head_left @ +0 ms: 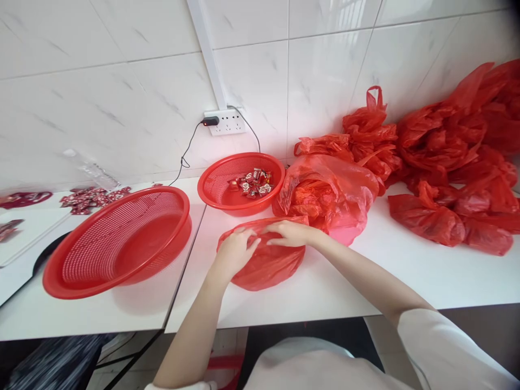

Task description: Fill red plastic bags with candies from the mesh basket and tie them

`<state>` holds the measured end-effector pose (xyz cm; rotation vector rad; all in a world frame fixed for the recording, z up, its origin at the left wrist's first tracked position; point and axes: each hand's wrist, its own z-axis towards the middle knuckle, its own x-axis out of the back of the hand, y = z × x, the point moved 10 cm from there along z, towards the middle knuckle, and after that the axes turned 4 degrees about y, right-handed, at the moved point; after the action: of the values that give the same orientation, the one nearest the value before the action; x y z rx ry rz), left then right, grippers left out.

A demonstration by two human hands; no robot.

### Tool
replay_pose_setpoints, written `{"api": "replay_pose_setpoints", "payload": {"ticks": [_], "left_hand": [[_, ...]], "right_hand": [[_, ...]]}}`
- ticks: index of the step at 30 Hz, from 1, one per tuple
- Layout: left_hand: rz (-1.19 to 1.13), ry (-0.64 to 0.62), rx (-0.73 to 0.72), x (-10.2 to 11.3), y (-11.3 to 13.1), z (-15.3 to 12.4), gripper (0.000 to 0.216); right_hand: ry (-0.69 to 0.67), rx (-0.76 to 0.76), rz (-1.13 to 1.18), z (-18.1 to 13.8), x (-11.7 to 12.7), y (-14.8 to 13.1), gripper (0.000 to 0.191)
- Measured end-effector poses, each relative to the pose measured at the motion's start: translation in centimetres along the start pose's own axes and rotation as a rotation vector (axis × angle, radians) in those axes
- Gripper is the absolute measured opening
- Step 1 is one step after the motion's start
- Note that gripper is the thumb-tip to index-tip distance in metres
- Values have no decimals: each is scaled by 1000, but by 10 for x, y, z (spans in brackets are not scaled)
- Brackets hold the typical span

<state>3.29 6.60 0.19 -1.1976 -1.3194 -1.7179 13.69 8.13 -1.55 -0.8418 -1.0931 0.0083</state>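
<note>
Left hand (235, 252): fingers curled, pinching the top edge of the red bag (266, 268).
Right hand (290, 234): fingers straight and together, lying flat on the same bag.
Place of the red bag: on the tabletop (365, 281), near its front edge, just before the small basket (214, 190) with candies (254, 184).

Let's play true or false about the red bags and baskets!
1. The left hand and right hand both touch a red bag. True.
2. The big basket is full of candies. False: it looks empty, and the candies lie in the small basket behind.
3. A pile of more red bags lies to the right. True.
4. Nothing is plugged into the socket. False: a black plug sits in it.
</note>
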Motion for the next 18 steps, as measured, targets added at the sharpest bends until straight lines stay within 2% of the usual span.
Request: {"api": "replay_pose_setpoints", "payload": {"ticks": [2, 5, 8, 9, 10, 12, 14, 15, 18], "left_hand": [[-46, 104, -10, 6, 5, 4, 34], [-63, 70, 108, -9, -17, 10, 39], [-41, 17, 232, -22, -52, 5, 45], [-19, 11, 254, -22, -63, 2, 48], [7, 5, 268, -22, -71, -2, 52], [48, -35, 268, -24, -80, -9, 62], [58, -85, 232, -31, -78, -13, 71], [57, -105, 202, -36, -72, -13, 74], [41, -138, 102, -55, -46, -8, 76]], "right_hand": [[28, 73, 26, 4, -2, -17, 27], [195, 141, 76, 1, 12, -33, 22], [496, 80, 93, -20, 45, -21, 26], [541, 34, 70, -28, 53, -11, 27], [537, -17, 27, -35, 57, -1, 28], [408, -122, -136, -45, 55, 22, 25], [265, -240, -371, -55, 53, 45, 16], [237, -300, -478, -60, 56, 54, 12], [294, -463, -653, -69, 70, 63, 12]]}}
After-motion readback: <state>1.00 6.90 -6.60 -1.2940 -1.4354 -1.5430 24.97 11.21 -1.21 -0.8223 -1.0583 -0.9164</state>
